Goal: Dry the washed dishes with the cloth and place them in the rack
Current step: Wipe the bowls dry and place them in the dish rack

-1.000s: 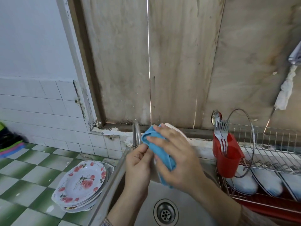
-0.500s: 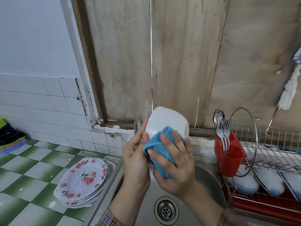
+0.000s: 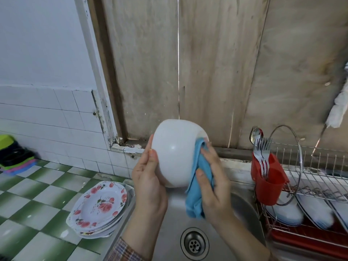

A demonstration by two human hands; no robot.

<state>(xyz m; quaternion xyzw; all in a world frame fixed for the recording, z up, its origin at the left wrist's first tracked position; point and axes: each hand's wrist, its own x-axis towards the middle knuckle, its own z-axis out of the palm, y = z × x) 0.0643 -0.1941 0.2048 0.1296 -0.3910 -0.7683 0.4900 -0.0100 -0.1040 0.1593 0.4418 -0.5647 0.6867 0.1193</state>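
The fingers (image 3: 206, 154) of the right hand (image 3: 211, 185) are curled round a blue cloth (image 3: 197, 187), pressing its soft folds against the right edge of a white bowl (image 3: 175, 153), with the thumb laid over the fabric lower down. The left hand (image 3: 148, 181) grips the bowl from the other side: its thumb lies flat on the near wall, and the remaining fingers are hidden behind it. The bowl is held in the air above the sink (image 3: 243, 204), tipped on its side, so its axis runs roughly left to right; the rounded outside faces the camera and the mouth points right and away, toward the cloth. It is smooth, glossy and deep. The cloth's loose end hangs down below the right palm. The sink is brushed steel with a round perforated drain (image 3: 194, 243). On the green-and-white checked counter (image 3: 37, 194) to the left lies a stack of shallow plates (image 3: 101, 204) printed with red roses. To the right stands a wire rack (image 3: 320, 174) holding white dishes (image 3: 284, 211) on edge, with a red plastic holder (image 3: 271, 185) of metal forks (image 3: 262, 153) hooked on its end.
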